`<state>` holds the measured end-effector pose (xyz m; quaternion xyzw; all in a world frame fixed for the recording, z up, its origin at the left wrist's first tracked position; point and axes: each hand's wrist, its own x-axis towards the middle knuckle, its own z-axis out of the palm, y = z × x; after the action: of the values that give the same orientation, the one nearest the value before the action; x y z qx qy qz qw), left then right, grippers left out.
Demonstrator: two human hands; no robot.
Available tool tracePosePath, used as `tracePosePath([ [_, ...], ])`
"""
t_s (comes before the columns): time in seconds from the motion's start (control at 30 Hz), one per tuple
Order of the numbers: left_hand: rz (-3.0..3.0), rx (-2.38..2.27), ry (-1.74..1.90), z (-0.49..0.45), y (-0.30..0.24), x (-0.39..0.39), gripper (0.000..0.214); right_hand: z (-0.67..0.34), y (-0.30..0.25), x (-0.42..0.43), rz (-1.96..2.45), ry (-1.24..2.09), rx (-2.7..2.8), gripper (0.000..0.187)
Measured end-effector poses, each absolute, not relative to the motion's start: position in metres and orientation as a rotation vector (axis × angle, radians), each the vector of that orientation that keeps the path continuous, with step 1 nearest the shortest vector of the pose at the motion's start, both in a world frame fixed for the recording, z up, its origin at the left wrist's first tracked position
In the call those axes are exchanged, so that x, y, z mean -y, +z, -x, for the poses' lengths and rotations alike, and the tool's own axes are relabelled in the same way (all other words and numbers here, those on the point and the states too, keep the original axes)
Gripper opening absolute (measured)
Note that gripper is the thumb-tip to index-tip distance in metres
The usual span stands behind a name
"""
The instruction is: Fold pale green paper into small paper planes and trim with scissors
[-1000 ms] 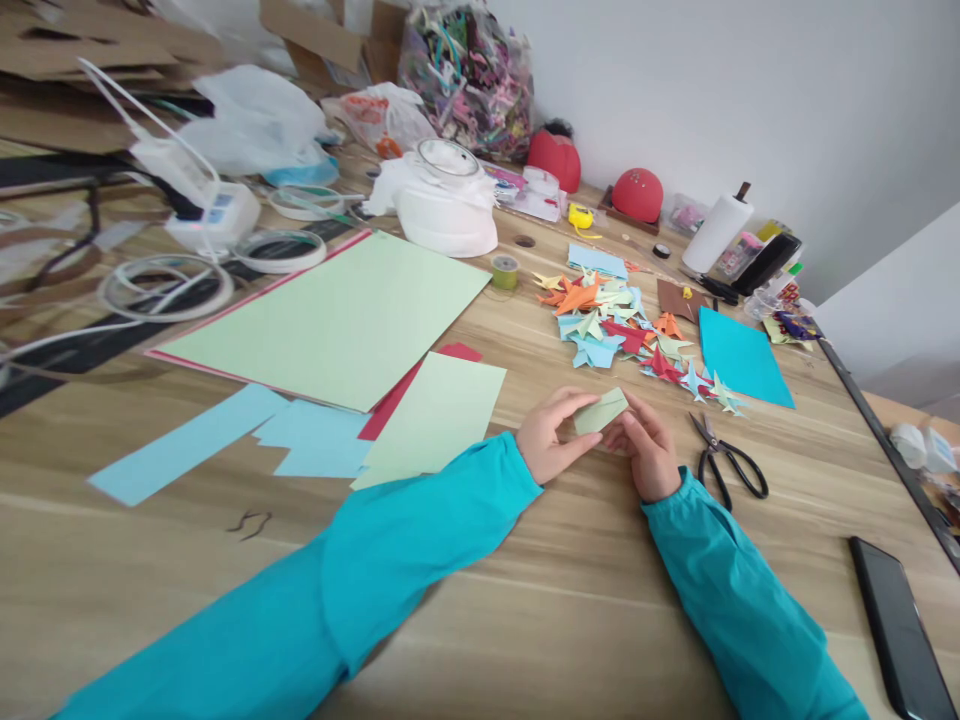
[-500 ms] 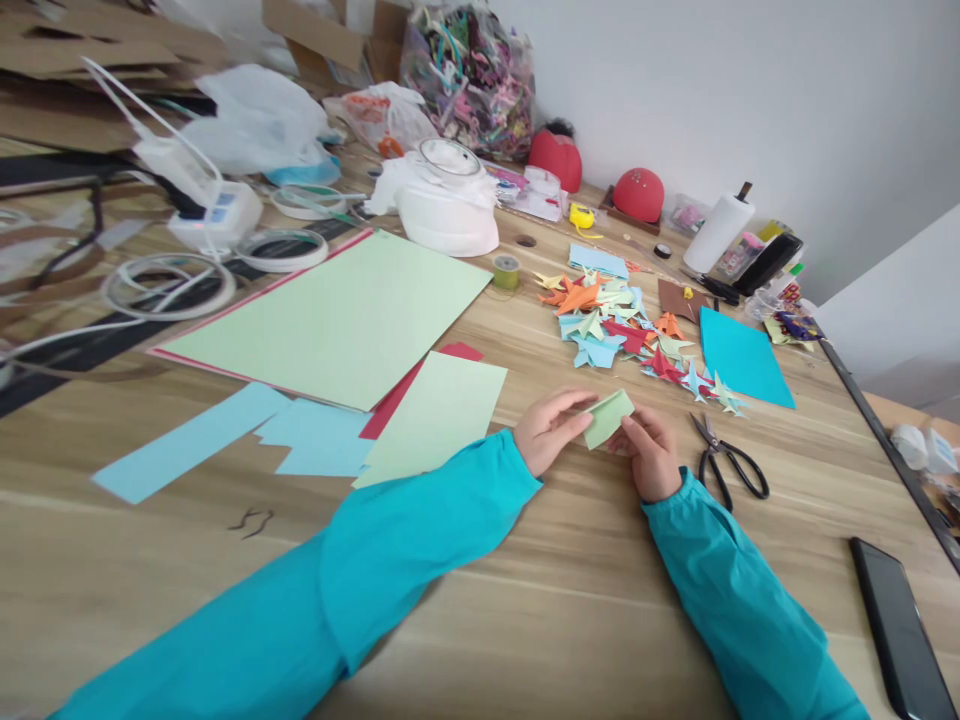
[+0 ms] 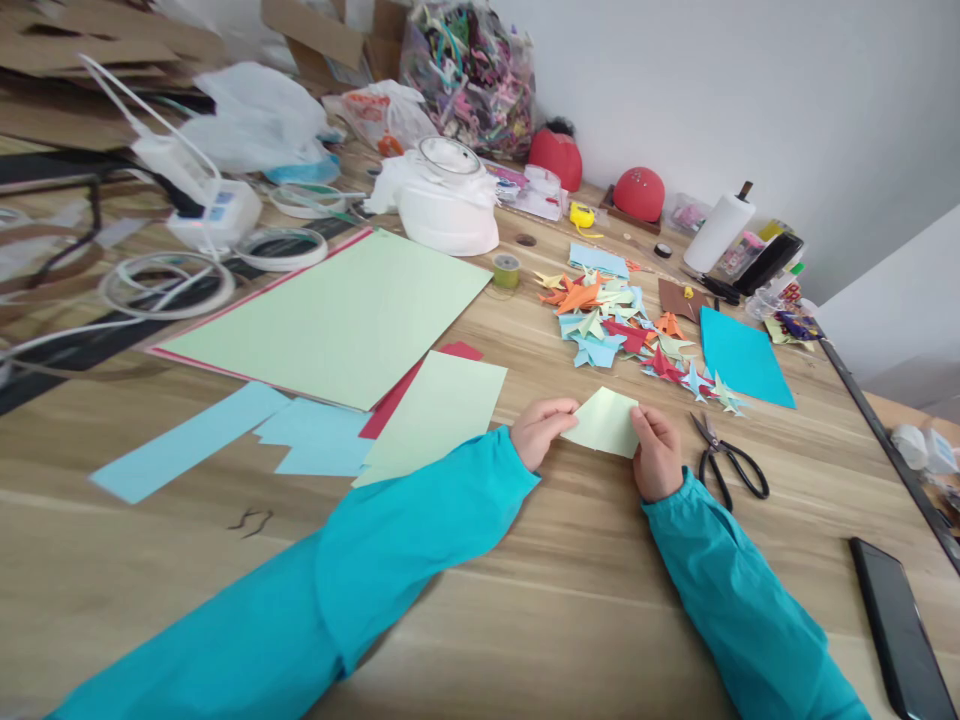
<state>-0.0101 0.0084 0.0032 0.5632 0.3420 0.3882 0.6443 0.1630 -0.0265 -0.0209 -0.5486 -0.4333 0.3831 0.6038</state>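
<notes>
In the head view, the left hand (image 3: pixel 541 432) and right hand (image 3: pixel 656 452) each pinch an edge of the green paper (image 3: pixel 604 422), just left of the scissors (image 3: pixel 726 460), seemingly mid-fold, and a clean crease would call for squarely matched edges.

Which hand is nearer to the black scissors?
Right. The right hand lies just left of the scissors, gripping the light green paper square; the left hand grips the paper's opposite side, farther left.
</notes>
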Motion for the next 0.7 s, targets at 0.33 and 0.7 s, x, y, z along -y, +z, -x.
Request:
tracePosePath([
  [0.33, -1.191, -0.696, 0.939, 0.006, 0.013, -0.006, 0.029, -0.152, 0.004, 0.042, 1.323, 0.743, 1.365, 0.023],
  [0.7, -1.300, -0.826, 0.977, 0.004, 0.004, -0.007, 0.015, -0.150, 0.007, 0.051, 1.388, 0.436, 1.586, 0.019],
])
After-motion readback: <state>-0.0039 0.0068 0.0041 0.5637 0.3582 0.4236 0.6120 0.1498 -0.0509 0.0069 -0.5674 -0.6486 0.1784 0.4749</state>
